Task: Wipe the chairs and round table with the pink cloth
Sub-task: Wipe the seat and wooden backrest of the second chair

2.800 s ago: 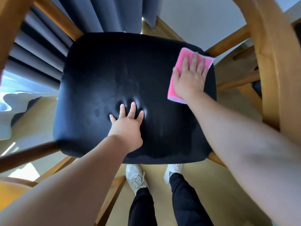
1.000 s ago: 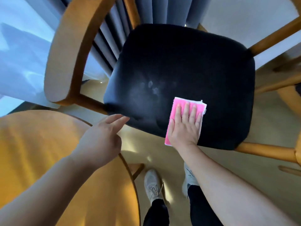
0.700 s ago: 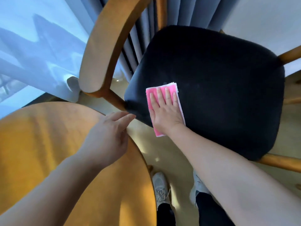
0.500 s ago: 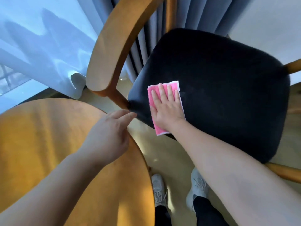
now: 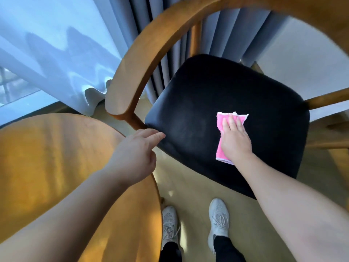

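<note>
Flat right hand [image 5: 235, 142] pressing pink cloth [image 5: 220, 152]

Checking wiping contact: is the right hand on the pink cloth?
Touching. Head view: the right hand lies flat on the pink cloth, fingers straight, pressing it onto the black seat.

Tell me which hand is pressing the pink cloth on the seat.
The right hand, flat on the pink cloth on the black seat. The left hand holds nothing, near the seat's corner.
</note>
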Demonstrator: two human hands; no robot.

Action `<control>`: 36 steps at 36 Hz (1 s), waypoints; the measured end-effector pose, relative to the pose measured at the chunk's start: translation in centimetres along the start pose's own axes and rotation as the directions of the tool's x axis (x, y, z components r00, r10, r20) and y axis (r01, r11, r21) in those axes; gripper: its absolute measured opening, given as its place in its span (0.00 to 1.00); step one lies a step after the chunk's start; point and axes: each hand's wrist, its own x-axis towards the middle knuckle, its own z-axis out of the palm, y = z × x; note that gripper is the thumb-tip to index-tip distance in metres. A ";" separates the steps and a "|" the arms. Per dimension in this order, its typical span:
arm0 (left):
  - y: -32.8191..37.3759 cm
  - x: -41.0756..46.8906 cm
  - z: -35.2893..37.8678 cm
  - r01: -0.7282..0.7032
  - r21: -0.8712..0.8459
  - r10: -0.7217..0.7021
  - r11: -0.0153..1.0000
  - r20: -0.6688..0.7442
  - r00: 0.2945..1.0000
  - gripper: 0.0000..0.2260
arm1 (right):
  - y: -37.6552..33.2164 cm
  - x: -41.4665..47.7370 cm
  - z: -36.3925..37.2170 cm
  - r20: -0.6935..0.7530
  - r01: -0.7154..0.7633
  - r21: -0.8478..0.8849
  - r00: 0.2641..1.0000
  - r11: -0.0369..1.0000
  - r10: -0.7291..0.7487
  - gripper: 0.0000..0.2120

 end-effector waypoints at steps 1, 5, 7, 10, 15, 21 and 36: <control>0.3 -0.2 -0.3 0.004 -0.008 -0.004 1.000 0.004 1.000 0.24 | 0.2 -0.2 -0.5 0.039 -0.013 0.016 0.999 1.000 0.012 0.28; 1.8 -1.6 -2.4 0.031 -0.021 -0.031 0.999 -0.023 0.999 0.23 | 0.1 -1.4 -4.9 0.150 -0.078 0.157 0.987 0.985 0.054 0.26; 3.0 -2.4 -3.7 0.045 -0.028 -0.046 0.999 -0.035 0.998 0.22 | -0.6 -3.1 -8.1 0.087 -0.071 0.254 0.995 0.965 0.051 0.26; 5.3 -3.5 -6.2 0.073 -0.059 -0.077 0.996 -0.057 0.995 0.20 | -1.7 -6.8 -13.4 -0.009 -0.024 0.517 0.999 0.855 0.034 0.25; 10.3 -5.8 -11.6 0.103 -0.140 -0.119 0.985 -0.108 0.987 0.18 | -3.9 -13.4 -23.4 -0.084 0.064 0.823 0.996 0.564 0.010 0.18; 16.8 -9.2 -17.5 0.149 -0.332 -0.199 0.932 -0.124 0.972 0.23 | -5.1 -20.0 -33.3 -0.073 0.123 0.910 0.988 0.396 -0.139 0.13; 21.1 -11.6 -24.1 0.095 -0.504 -0.347 0.858 -0.435 0.831 0.13 | -1.6 -20.6 -40.7 -0.124 0.315 0.853 0.897 0.417 -0.423 0.24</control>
